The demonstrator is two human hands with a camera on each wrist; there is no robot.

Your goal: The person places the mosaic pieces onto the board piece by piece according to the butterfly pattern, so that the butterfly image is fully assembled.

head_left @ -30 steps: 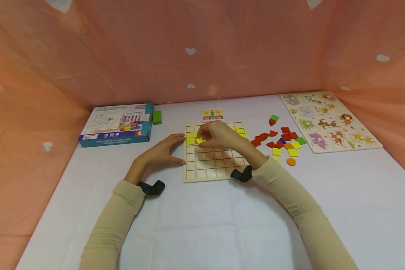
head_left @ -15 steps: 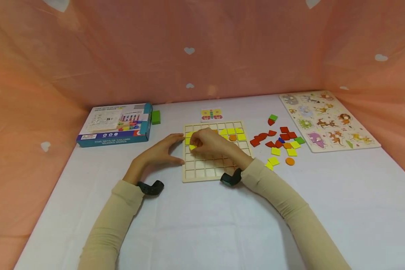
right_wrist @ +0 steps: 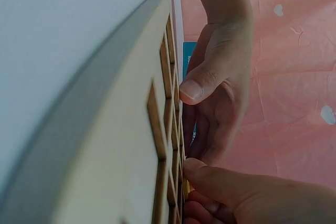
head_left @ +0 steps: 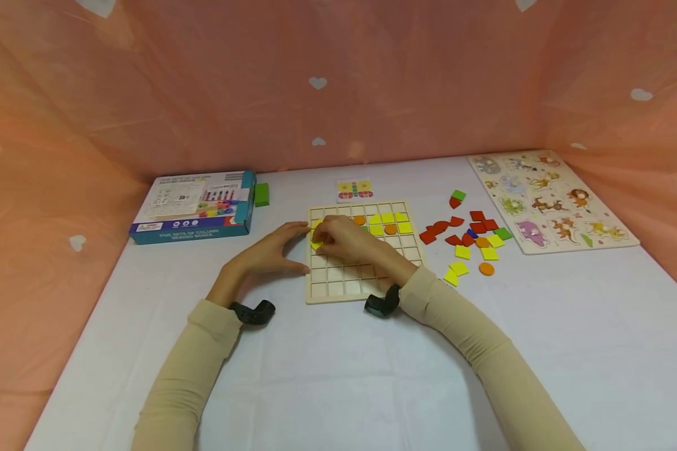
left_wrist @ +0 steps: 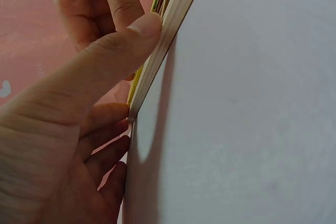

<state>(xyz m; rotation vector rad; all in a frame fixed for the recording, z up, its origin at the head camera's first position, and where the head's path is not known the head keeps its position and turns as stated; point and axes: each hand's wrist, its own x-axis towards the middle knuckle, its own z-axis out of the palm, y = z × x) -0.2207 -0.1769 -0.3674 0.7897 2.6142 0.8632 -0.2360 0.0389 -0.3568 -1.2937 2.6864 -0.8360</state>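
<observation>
A wooden grid board (head_left: 336,289) lies flat on the table, with yellow, orange and green pieces in its upper cells. My right hand (head_left: 350,241) is over the board's left side and pinches a yellow tile (head_left: 315,245) at the leftmost column. Its fingers partly cover that tile. At the board's left edge, my left hand (head_left: 264,252) touches the rim with thumb and fingers spread apart. In the left wrist view, the left thumb (left_wrist: 144,24) lies on the board's side. In the right wrist view, the right thumb (right_wrist: 195,166) presses at the yellow tile's edge (right_wrist: 186,187).
Right of the board lie loose red pieces (head_left: 427,236), yellow squares (head_left: 459,268) and an orange disc (head_left: 486,269). An animal puzzle board (head_left: 553,213) stands beyond them. Behind the grid lies a pattern card (head_left: 355,190). A cardboard box (head_left: 194,210) and green block (head_left: 262,195) are left.
My right hand has moved left and slightly toward me with the yellow tile, down to the leftmost column, uncovering orange and yellow pieces. My left hand stays at the board's edge.
</observation>
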